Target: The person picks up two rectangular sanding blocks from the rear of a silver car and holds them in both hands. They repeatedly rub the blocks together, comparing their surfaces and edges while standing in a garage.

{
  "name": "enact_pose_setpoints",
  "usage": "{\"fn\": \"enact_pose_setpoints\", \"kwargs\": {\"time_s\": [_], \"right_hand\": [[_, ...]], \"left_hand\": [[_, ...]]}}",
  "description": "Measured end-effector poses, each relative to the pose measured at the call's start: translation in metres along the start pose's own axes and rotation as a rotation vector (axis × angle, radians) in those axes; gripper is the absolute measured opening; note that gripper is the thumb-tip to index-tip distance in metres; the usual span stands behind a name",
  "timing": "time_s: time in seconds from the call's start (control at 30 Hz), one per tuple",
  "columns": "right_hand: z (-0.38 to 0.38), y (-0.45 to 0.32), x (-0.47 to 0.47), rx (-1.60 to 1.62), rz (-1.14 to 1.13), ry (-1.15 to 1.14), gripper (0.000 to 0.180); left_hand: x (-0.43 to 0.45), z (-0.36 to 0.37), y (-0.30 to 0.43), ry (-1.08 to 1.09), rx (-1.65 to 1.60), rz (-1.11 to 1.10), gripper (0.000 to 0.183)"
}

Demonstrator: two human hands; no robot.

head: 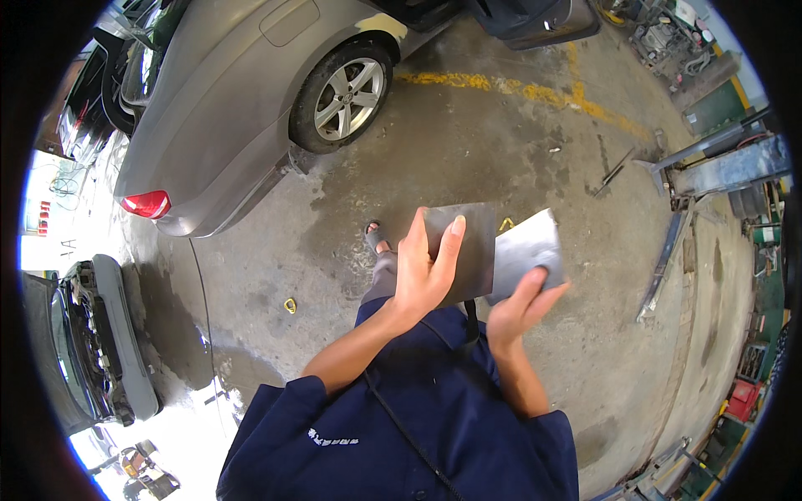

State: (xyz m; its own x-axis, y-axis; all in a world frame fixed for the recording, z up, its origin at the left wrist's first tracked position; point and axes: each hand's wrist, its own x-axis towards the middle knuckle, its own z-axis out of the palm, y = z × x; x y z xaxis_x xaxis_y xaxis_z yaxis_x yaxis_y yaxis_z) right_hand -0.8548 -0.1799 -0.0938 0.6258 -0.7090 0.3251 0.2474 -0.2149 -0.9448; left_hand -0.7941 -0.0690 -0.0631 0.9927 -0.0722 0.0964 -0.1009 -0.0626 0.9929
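Note:
My left hand (420,266) grips a dark grey flat rectangular sheet (467,257), its thumb lying along the upper face. In my right hand (523,307) is a shiny, light metal plate (532,241), pinched with the thumb on top near its lower edge. The plate's left edge meets or passes behind the right edge of the dark sheet; whether they touch I cannot tell. Both pieces are held up in front of my dark blue shirt. The fingers beneath each piece are mostly hidden.
A grey-brown car (232,94) stands ahead on the left, with a cream patch (383,26) above its rear wheel (343,99). A blue lift post (733,169) and its arm (661,263) are at right. A cable (203,294) crosses the concrete floor. Another vehicle (94,344) is at far left.

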Motion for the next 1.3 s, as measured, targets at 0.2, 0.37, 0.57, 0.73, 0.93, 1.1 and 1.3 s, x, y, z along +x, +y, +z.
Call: {"fn": "enact_pose_setpoints", "kwargs": {"time_s": [0.2, 0.37, 0.57, 0.73, 0.93, 1.1, 1.3], "right_hand": [[-0.027, 0.044, 0.020, -0.578, -0.013, -0.522, 0.015], [0.019, 0.013, 0.081, -0.101, 0.267, -0.340, 0.011], [0.047, 0.073, 0.123, -0.405, 0.280, -0.256, 0.014], [0.121, 0.076, 0.124, -0.225, 0.415, -0.246, 0.019], [0.191, 0.027, 0.168, 0.199, 0.622, 0.167, 0.016], [0.184, 0.091, 0.145, 0.259, 1.311, -0.242, 0.028], [0.201, 0.057, 0.190, 0.151, 0.507, 0.092, 0.017]], "left_hand": [[0.054, -0.003, -0.021, -0.091, 0.101, -0.016, 0.024], [0.092, 0.006, -0.028, -0.351, 0.146, -0.127, 0.024], [0.167, -0.014, -0.051, -0.407, 0.154, -0.108, 0.022], [0.233, -0.031, -0.055, -0.497, 0.071, -0.106, 0.021], [0.299, -0.055, -0.070, -0.512, -0.001, 0.080, 0.021], [0.341, -0.051, -0.073, -0.504, -0.010, 0.488, 0.017], [0.374, -0.036, -0.052, -0.648, 0.037, -0.037, 0.025]]}}
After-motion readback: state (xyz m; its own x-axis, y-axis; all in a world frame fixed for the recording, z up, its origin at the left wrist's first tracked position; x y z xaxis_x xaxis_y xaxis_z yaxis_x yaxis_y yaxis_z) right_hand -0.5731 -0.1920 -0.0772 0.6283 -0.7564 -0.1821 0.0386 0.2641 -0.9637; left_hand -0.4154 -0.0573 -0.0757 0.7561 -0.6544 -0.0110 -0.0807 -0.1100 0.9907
